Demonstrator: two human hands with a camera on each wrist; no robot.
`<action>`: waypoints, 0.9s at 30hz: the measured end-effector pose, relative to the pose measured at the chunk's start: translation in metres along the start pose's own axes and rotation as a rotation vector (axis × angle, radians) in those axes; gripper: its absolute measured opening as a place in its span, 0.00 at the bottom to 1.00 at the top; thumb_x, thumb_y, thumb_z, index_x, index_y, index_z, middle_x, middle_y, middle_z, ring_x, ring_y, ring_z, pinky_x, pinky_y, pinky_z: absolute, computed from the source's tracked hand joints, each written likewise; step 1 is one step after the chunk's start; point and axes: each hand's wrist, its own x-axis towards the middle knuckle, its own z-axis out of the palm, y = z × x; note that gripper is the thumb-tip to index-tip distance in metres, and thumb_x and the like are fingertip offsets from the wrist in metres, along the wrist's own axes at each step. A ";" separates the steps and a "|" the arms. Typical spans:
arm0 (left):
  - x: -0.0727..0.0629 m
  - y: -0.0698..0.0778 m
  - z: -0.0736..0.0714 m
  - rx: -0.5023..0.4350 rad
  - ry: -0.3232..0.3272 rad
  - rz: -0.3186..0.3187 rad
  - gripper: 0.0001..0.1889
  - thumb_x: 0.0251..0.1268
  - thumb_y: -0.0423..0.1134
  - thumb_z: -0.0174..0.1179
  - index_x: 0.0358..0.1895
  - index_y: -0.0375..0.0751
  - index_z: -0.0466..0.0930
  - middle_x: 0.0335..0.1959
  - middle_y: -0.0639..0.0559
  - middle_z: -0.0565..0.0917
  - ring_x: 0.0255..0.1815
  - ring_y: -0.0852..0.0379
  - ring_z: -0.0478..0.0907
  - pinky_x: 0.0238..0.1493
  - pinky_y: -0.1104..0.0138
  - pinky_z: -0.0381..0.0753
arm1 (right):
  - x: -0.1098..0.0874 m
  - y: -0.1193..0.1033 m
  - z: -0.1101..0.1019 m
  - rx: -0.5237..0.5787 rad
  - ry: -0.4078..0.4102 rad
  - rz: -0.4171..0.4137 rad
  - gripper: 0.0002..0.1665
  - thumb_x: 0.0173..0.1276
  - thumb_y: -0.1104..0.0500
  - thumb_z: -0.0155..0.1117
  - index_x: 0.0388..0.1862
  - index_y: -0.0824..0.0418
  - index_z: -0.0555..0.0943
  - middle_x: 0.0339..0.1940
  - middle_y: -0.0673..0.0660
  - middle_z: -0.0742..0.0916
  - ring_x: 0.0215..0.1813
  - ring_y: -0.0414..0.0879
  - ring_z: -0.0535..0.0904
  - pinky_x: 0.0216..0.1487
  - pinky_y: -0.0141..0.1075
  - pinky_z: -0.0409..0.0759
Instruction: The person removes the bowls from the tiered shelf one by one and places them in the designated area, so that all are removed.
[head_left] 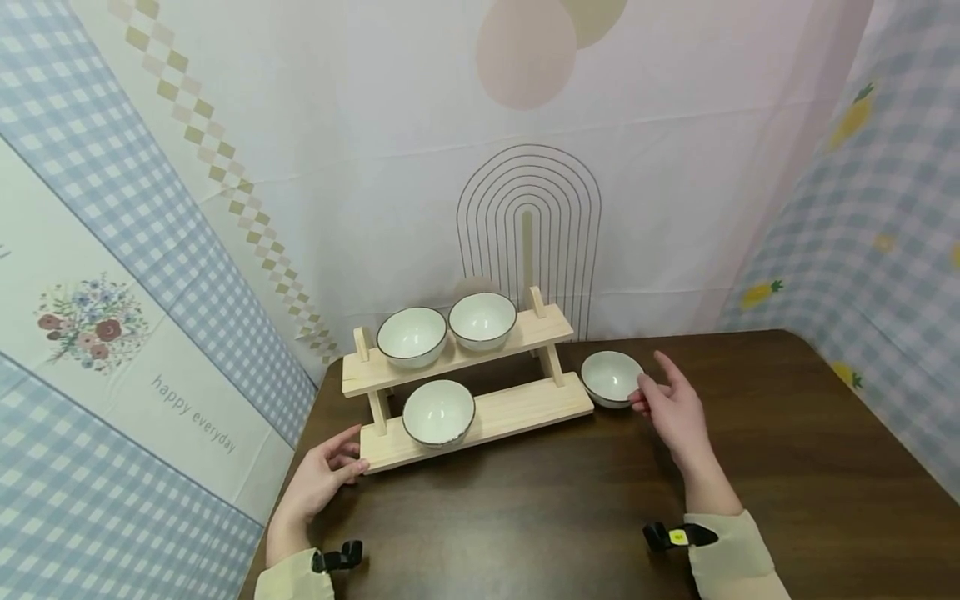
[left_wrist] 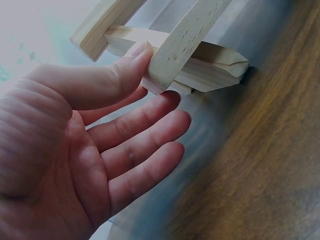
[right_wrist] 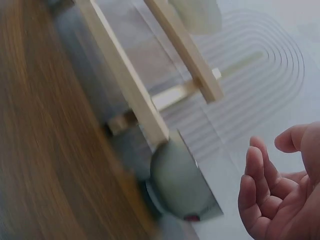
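A two-tier wooden shelf [head_left: 517, 408] stands on the table. My left hand [head_left: 324, 475] is at the left end of its lower board, thumb on top and index finger below, pinching the end [left_wrist: 172, 55]. Two white dark-rimmed bowls sit on the upper tier, a left one [head_left: 412, 337] and a right one [head_left: 482, 321]. Another bowl [head_left: 439, 413] rests on the left part of the lower tier. On the table at the shelf's right end is a separate bowl [head_left: 611, 377]. Beside it my right hand [head_left: 675, 412] hovers with loosely bent fingers, apart from the bowl [right_wrist: 180, 180] in the right wrist view.
The brown wooden table [head_left: 525, 517] extends in front of the shelf and to its right. Behind hangs a pale patterned cloth [head_left: 360, 167]. Checked cloths hang at the left [head_left: 150, 242] and right [head_left: 885, 242] sides.
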 end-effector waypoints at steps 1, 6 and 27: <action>0.000 0.000 0.000 -0.003 0.000 0.001 0.37 0.69 0.28 0.72 0.78 0.27 0.68 0.53 0.35 0.84 0.40 0.55 0.86 0.36 0.61 0.87 | -0.001 -0.002 0.004 0.002 -0.012 -0.008 0.40 0.86 0.55 0.57 0.89 0.57 0.55 0.32 0.52 0.91 0.33 0.39 0.86 0.40 0.31 0.86; -0.001 -0.003 0.001 -0.019 -0.002 0.002 0.37 0.69 0.27 0.72 0.78 0.27 0.68 0.53 0.35 0.84 0.40 0.55 0.86 0.36 0.61 0.87 | -0.010 -0.011 0.038 0.002 -0.132 -0.044 0.35 0.85 0.58 0.59 0.85 0.62 0.64 0.35 0.62 0.91 0.35 0.43 0.87 0.42 0.33 0.87; 0.001 -0.002 0.001 -0.017 -0.006 -0.010 0.37 0.69 0.27 0.71 0.79 0.26 0.66 0.53 0.35 0.84 0.40 0.53 0.86 0.36 0.61 0.87 | -0.023 -0.039 0.187 -0.237 -0.604 -0.176 0.41 0.82 0.45 0.61 0.84 0.65 0.64 0.29 0.54 0.91 0.30 0.46 0.87 0.37 0.40 0.85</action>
